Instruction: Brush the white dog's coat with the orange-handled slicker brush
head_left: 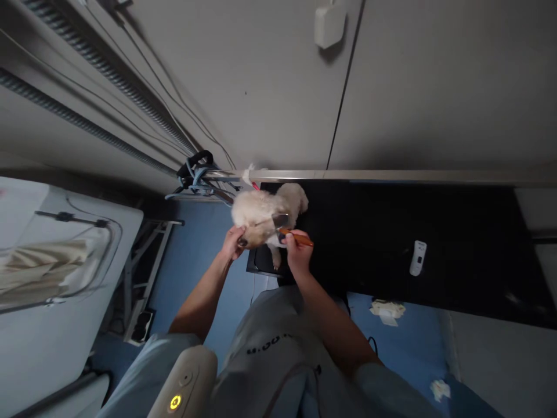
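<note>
A small cream-coloured dog [256,206] is on the left end of a black table [369,232]. Its tan head, with a dark nose tip, points toward my left side, and one front paw rests near the table's edge. The fingers of my left hand [234,242] are closed on the dog's muzzle. In my right hand [298,255] is a slicker brush [301,237] with an orange handle. The flat, wide head of the brush lies against the fur beside the dog's head; its contact with the coat is blurred.
Behind the dog runs a metal rail [391,176] with blue cord [200,180] tied at its left end. A white handheld device [418,258] lies on the table's right part. Tufts of pale fur [387,310] are on the blue floor. A white tub [39,348] stands left.
</note>
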The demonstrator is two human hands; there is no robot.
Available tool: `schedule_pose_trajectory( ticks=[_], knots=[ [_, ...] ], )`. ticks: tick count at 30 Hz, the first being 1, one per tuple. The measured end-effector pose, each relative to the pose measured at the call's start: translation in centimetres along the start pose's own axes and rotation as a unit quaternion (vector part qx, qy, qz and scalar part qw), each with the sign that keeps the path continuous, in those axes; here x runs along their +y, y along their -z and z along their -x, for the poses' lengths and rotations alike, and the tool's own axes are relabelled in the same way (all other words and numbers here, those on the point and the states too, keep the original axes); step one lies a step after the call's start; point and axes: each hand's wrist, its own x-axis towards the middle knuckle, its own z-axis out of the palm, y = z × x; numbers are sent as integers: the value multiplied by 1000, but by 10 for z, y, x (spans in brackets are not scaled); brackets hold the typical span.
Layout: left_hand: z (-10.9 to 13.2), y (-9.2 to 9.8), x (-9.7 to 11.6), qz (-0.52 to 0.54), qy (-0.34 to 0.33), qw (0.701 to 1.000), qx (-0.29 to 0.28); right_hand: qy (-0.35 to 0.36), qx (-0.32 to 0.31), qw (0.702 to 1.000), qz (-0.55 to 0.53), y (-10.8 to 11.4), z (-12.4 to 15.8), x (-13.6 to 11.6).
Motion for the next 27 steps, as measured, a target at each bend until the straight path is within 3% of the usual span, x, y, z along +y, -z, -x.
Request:
schedule_pose_trajectory(
  ticks=[1, 5, 9, 13, 14, 17, 18, 21, 23, 25, 27],
  knots=[
    [0, -3, 0, 4, 3, 1000, 0, 0, 1, 1000, 1, 2, -2, 0],
    [0, -15, 1, 1, 26, 1000, 11, -58, -112, 992, 2, 7, -5, 0],
    [6, -31, -3, 12, 14, 1000, 23, -61, -36, 997, 2, 15, -12, -5],
    [12, -40, -13, 0, -30, 998, 59, -87, -109, 990, 12, 23, -20, -12],
    [12, -39, -16, -5, -44, 997, 67, -91, -103, 991, 13, 24, -21, -13],
    [9, -32, -26, -25, -85, 993, 73, -57, -10, 998, 10, 25, -21, -13],
    [7, -29, -30, -39, -104, 991, 76, -47, -6, 999, 13, 23, -19, -12],
    [5, -23, -39, -82, -188, 971, 118, -38, -56, 997, 44, 13, -14, -17],
    [6, -21, -43, -92, -229, 958, 147, 5, -45, 995, 89, 2, -17, -29],
    [8, -20, -45, -86, -219, 959, 155, 70, -46, 985, 154, -12, -24, -47],
    [9, -18, -46, -72, -191, 967, 153, 106, -111, 958, 243, -31, -33, -67]
  ],
)
